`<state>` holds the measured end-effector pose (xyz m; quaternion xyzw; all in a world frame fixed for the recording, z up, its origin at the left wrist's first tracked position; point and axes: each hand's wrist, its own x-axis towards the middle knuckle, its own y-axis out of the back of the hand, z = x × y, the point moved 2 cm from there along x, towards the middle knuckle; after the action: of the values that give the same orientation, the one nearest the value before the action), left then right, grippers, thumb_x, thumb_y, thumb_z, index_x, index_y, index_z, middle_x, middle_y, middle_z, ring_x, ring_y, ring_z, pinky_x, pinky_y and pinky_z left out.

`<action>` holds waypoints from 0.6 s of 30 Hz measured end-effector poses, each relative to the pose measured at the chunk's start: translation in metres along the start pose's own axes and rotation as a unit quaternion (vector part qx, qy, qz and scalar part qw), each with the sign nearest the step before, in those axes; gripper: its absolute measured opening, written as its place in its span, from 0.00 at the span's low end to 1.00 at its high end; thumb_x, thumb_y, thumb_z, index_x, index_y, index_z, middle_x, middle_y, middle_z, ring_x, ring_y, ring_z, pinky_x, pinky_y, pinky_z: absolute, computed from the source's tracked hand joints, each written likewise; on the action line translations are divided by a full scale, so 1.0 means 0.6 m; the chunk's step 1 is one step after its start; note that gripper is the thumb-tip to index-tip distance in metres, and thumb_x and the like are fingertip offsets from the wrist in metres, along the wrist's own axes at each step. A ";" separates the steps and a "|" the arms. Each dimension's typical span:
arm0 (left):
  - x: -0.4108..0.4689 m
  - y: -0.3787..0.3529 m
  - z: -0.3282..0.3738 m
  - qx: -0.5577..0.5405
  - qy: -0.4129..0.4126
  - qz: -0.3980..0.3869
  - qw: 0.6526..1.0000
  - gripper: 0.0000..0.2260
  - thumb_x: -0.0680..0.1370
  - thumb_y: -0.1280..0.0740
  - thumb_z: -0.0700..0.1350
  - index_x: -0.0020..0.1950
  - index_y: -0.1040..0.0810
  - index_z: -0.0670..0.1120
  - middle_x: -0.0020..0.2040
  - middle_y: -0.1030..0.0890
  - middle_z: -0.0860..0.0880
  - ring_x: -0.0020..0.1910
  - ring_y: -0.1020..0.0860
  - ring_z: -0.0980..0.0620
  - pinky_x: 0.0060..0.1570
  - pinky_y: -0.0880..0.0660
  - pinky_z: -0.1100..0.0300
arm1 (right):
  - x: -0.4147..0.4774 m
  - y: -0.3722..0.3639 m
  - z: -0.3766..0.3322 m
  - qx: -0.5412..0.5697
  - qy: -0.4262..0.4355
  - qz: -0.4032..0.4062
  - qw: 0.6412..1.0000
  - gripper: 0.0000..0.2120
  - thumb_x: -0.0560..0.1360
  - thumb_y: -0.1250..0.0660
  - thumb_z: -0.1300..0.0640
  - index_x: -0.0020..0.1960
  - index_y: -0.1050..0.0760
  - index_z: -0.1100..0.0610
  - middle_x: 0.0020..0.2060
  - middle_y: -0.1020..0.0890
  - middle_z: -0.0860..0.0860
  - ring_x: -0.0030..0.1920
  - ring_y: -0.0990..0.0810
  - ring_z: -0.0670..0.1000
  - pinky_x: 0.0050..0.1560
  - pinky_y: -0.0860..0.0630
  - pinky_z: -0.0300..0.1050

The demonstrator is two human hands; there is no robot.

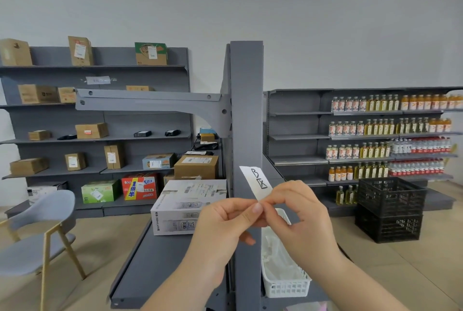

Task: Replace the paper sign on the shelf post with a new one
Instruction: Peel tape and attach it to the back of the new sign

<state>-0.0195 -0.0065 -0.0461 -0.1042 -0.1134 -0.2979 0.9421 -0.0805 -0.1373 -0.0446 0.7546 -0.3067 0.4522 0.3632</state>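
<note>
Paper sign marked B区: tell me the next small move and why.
Probably lift the paper sign and press it flat against the post. Both the left hand and the right hand pinch its lower end in front of the post, and no sign shows on the post's face.

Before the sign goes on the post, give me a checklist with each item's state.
1. Sign held: ok, pinched at its lower end by left hand and right hand.
2. Writing readable: ok, handwritten marks face the camera.
3. Sign straight: not ok, it tilts to the upper left.
4. Post face bare above the hands: ok, no paper shows there.
5. Adhesive ready on the back: cannot tell, the back is hidden.
6. Sign touching post: cannot tell.
</note>
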 end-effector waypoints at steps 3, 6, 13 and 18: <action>-0.001 -0.006 -0.009 -0.101 0.078 -0.013 0.992 0.11 0.68 0.28 0.44 0.48 0.15 0.41 0.44 0.13 0.44 0.40 0.15 0.52 0.26 0.27 0.66 | -0.002 -0.003 -0.002 -0.005 -0.005 0.011 1.000 0.06 0.71 0.33 0.56 0.38 0.19 0.55 0.37 0.21 0.42 0.44 0.23 0.44 0.47 0.29 0.31; -0.005 -0.016 -0.013 -0.211 0.154 -0.047 0.964 0.07 0.71 0.30 0.43 0.46 0.14 0.43 0.41 0.14 0.47 0.37 0.17 0.55 0.27 0.27 0.66 | -0.003 -0.008 -0.001 -0.001 -0.017 0.027 0.999 0.06 0.71 0.33 0.56 0.38 0.19 0.54 0.37 0.21 0.41 0.44 0.23 0.45 0.45 0.27 0.33; 0.000 -0.023 -0.021 -0.222 0.140 -0.016 0.965 0.06 0.72 0.31 0.42 0.40 0.13 0.45 0.36 0.15 0.49 0.32 0.19 0.57 0.29 0.31 0.64 | -0.005 -0.015 0.002 0.001 -0.024 0.039 0.999 0.06 0.71 0.33 0.55 0.38 0.18 0.54 0.37 0.22 0.40 0.43 0.23 0.44 0.45 0.27 0.33; 0.007 -0.010 -0.033 -0.032 0.025 0.081 0.996 0.08 0.77 0.32 0.43 0.42 0.14 0.47 0.40 0.14 0.44 0.38 0.21 0.55 0.32 0.30 0.62 | -0.005 -0.017 0.009 0.007 -0.048 0.022 0.999 0.04 0.70 0.32 0.56 0.36 0.20 0.51 0.39 0.22 0.41 0.43 0.22 0.45 0.45 0.27 0.32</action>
<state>-0.0169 -0.0188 -0.0627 -0.1360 -0.0713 -0.2265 0.9618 -0.0710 -0.1355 -0.0516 0.7711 -0.3366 0.4257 0.3329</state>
